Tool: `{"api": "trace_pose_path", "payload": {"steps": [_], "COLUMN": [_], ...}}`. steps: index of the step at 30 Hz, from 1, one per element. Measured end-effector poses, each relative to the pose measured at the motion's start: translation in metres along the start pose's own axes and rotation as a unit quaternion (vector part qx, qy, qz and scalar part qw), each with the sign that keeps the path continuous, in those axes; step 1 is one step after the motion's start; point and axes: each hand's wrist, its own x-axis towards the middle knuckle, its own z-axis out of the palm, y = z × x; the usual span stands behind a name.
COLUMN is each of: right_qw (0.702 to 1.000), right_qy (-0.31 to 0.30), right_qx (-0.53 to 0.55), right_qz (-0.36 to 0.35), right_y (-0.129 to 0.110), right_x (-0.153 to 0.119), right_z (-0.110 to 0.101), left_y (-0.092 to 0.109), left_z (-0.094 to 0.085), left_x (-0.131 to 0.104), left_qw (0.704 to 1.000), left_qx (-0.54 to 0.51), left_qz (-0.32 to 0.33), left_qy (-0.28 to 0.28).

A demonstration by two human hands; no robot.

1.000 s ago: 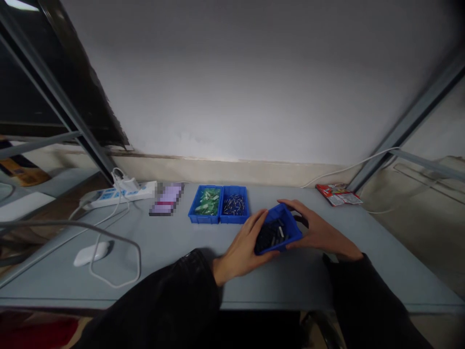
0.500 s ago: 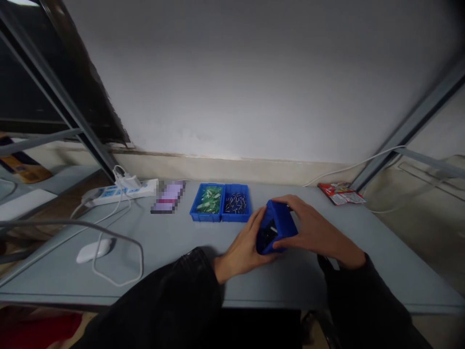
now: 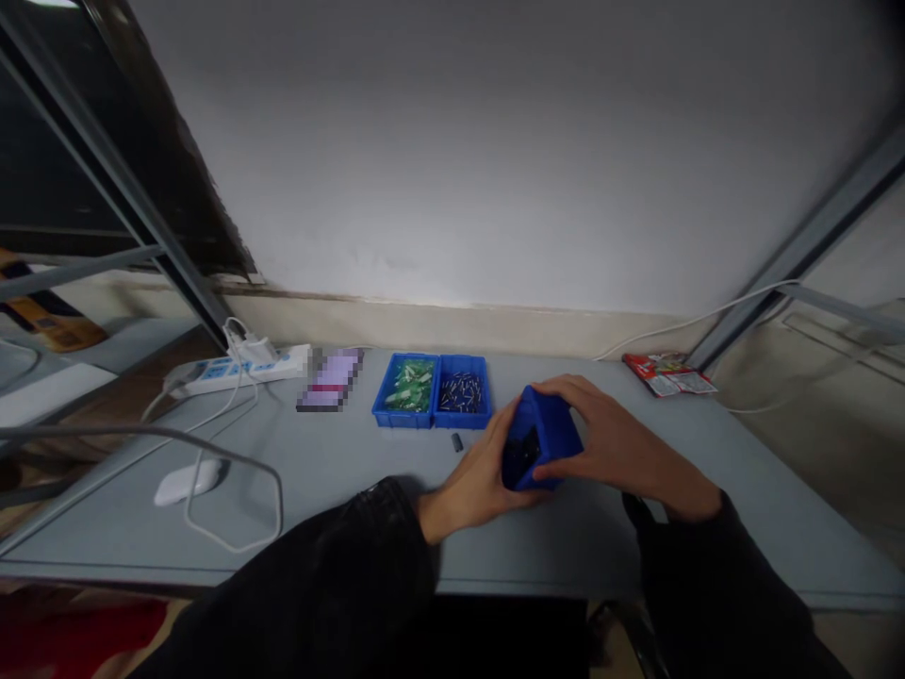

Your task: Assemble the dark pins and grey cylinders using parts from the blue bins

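Observation:
Both my hands grip a small blue bin [image 3: 548, 429] of dark parts, tipped steeply onto its side toward the left above the grey table [image 3: 353, 481]. My left hand [image 3: 475, 481] cups its open left side and my right hand [image 3: 608, 443] covers its top and right side. One small dark part [image 3: 456, 441] lies loose on the table just left of my left hand. Behind it stand two joined blue bins, one with green parts [image 3: 405, 389] and one with dark metal pins [image 3: 461, 391].
A white power strip [image 3: 247, 368] with plugs and cables sits at the back left, a white mouse [image 3: 185, 481] with a looping cable in front of it. A blurred purple item [image 3: 329, 379] lies beside the bins. Red packets [image 3: 665, 372] rest at the back right. Grey shelf struts flank the table.
The blue bin went from slightly tilted to tipped steeply on its side. A small dark part now lies on the table left of my left hand.

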Motion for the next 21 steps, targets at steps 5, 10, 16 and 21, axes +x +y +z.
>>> {"api": "trace_pose_path", "payload": {"steps": [5, 10, 16, 21], "right_qw": [1.0, 1.0, 1.0, 0.999], "right_qy": [0.001, 0.013, 0.007, 0.004], "right_qx": [-0.004, -0.01, -0.025, -0.051], "right_qz": [0.001, -0.003, 0.003, -0.002], "right_y": [-0.003, -0.009, -0.014, -0.02], "right_x": [0.002, 0.005, 0.007, 0.012], "right_z": [0.0, 0.003, 0.002, 0.003], "left_y": [-0.002, -0.005, -0.003, -0.008], "left_z": [0.001, 0.001, 0.0, 0.002], "left_x": [0.0, 0.0, 0.001, 0.0], "left_qw": [1.0, 1.0, 1.0, 1.0], "left_qx": [0.004, 0.005, 0.007, 0.001], "left_qz": [0.002, 0.008, 0.009, 0.014], "left_qy": [-0.001, 0.012, 0.011, 0.02]}}
